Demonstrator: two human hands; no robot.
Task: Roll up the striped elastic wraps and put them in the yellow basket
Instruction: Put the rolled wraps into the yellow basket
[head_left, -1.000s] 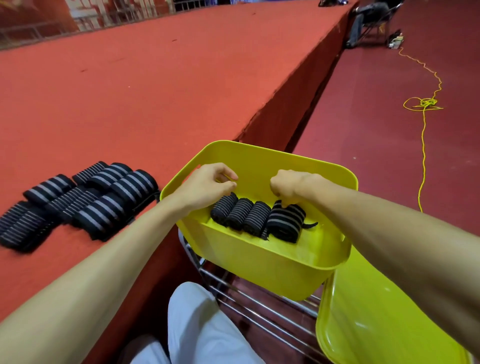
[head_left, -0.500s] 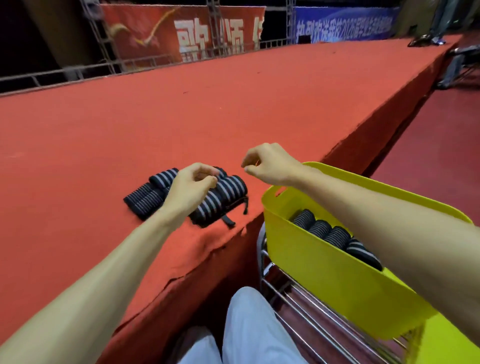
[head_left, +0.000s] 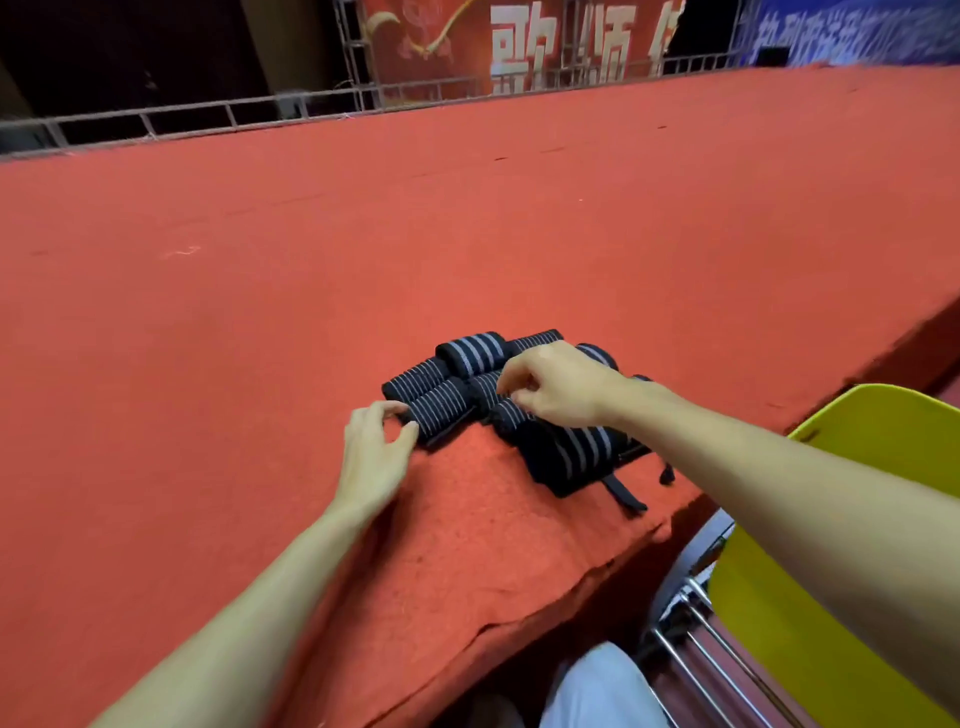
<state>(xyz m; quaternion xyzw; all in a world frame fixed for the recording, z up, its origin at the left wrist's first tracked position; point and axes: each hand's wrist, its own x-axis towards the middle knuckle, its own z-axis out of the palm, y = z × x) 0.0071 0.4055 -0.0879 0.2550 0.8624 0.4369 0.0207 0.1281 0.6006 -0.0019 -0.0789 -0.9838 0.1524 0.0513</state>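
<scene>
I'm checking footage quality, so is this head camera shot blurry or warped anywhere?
Head view: the banner is blur-smeared; the wide angle swells the forearms near the frame's bottom; the striped wraps, left hand and right hand look fairly sharp; light even, no glare.

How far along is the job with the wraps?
Done: cannot tell; the yellow basket hides its inside. In hand: the left hand pinches a striped wrap at its end; the right hand curls over the pile. Left: the pile lies on the red stage.
</scene>
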